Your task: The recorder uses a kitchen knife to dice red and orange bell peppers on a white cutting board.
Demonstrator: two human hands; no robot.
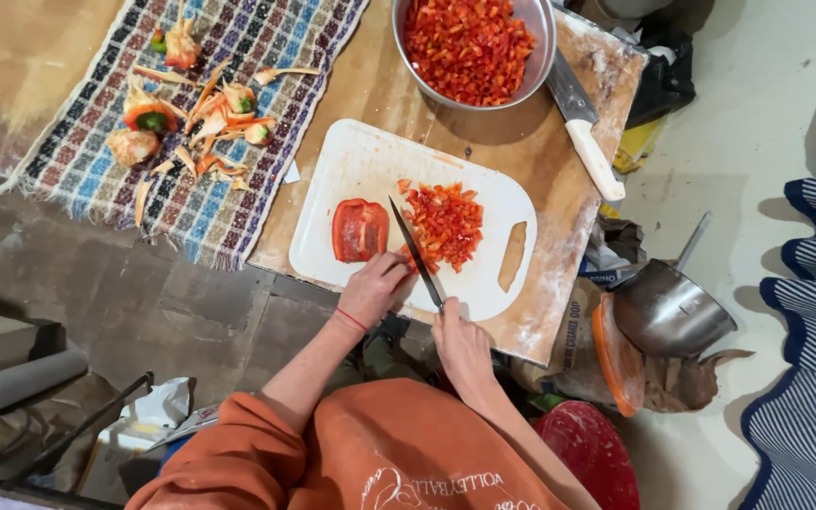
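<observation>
Right hand [462, 345] wrapped tight round the knife [416, 253] handle at the near edge of the board [361, 165], blade angled across it. Left hand [373, 288] pressing fingertips on the pepper [359, 229] slab, left of the blade. Diced pile [448, 222] sits right of the blade; bowl [542, 57] of dice beyond the board. Best practice: curl left fingertips back, keep tip down, even slices, push dice clear.
</observation>
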